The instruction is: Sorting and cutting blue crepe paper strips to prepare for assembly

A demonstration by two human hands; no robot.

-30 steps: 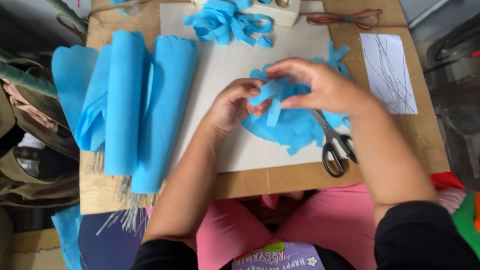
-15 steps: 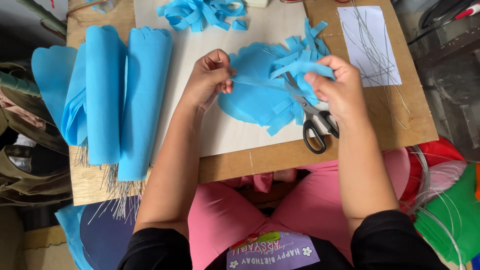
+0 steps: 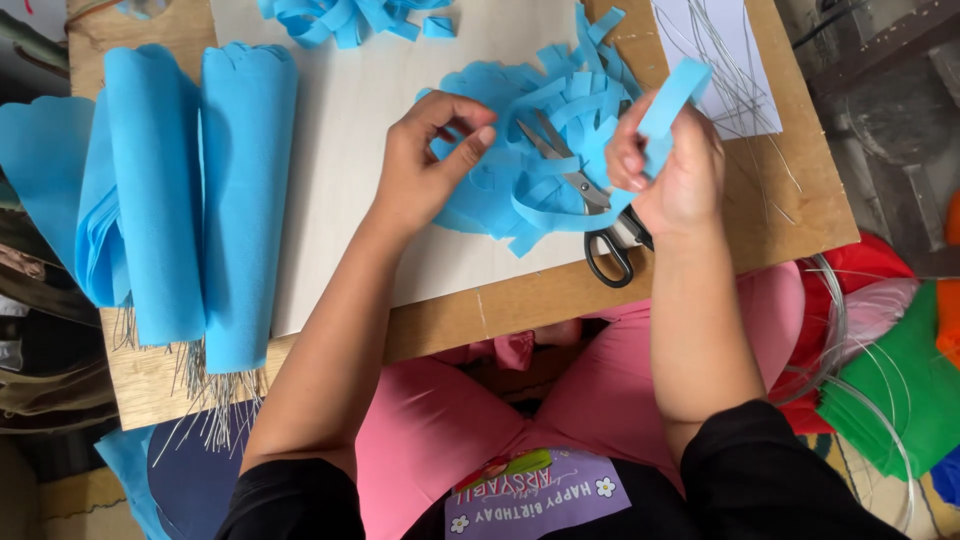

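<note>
Two hands on blue paper strips (image 3: 540, 150), right hand (image 3: 670, 170) pinching one, left hand (image 3: 430, 160) beside.

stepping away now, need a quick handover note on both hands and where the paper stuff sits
Right hand: pinches one blue paper strip, lifted off the pile.
Left hand: fingertips on the pile of cut blue strips, nothing gripped.
Scissors: lying on the pile, partly under strips.
Done: many strips cut; more loose ones at the far edge.
Left: rolled blue sheets at left look uncut.
</note>
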